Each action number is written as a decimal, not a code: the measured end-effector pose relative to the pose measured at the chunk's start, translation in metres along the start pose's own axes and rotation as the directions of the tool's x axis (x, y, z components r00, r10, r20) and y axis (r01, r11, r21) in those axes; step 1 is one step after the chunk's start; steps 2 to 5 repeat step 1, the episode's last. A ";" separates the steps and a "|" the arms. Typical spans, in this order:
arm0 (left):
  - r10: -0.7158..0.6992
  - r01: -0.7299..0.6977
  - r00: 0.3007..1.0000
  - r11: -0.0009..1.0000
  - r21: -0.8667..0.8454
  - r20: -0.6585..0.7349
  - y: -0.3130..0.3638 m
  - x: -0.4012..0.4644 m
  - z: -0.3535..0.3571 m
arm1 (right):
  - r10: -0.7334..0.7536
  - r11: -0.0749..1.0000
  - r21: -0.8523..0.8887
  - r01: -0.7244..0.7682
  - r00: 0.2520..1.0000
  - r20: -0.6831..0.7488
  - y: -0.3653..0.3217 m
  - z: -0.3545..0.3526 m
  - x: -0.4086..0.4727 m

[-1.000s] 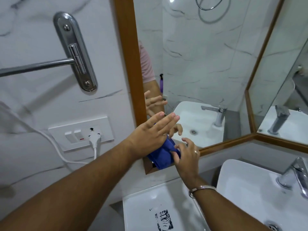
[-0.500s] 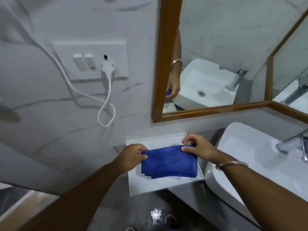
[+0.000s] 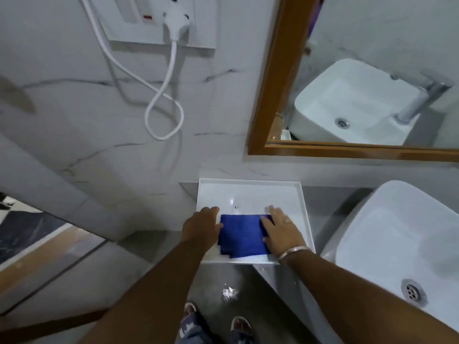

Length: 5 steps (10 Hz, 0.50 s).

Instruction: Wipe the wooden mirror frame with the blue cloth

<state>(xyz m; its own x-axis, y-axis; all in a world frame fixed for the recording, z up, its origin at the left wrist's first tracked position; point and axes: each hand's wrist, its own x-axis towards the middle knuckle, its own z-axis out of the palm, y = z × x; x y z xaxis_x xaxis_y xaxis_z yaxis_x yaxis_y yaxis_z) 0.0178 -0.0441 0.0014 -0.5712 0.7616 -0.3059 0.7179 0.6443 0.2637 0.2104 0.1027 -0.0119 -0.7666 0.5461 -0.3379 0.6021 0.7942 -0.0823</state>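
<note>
I look down at the blue cloth [image 3: 242, 234], which lies folded flat in a white tray [image 3: 250, 192] on the grey surface [image 3: 332, 202] under the mirror. My left hand [image 3: 202, 227] rests at the cloth's left edge, fingers curled down over the tray's side; I cannot tell whether they pinch the fabric or only touch it. My right hand [image 3: 280, 230] lies palm down with fingers stretched out flat, covering the cloth's right edge and pressing on it rather than gripping it. A ring shows on one finger and a metal bangle [image 3: 293, 252] sits on that wrist.

The wooden mirror frame [image 3: 270, 78] hangs on the marble wall above the tray, well apart from both hands and the cloth. Its lower left corner is just above the tray's far rim. To the right stands a white basin [image 3: 397, 234], also reflected in the mirror. On the wall to the left, a white plug [image 3: 175, 21] sits in a socket plate and its cord [image 3: 161, 105] hangs in a loop. My sandalled feet [image 3: 216, 326] show on the floor below.
</note>
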 end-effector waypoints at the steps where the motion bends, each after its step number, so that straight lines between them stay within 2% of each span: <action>1: -0.003 0.023 0.996 0.975 0.223 -0.088 -0.006 -0.033 -0.034 | -0.109 0.971 -0.170 0.168 0.945 0.307 -0.007 -0.013 -0.021; 5: -0.003 0.023 0.996 0.975 0.223 -0.088 -0.006 -0.033 -0.034 | -0.109 0.971 -0.170 0.168 0.945 0.307 -0.007 -0.013 -0.021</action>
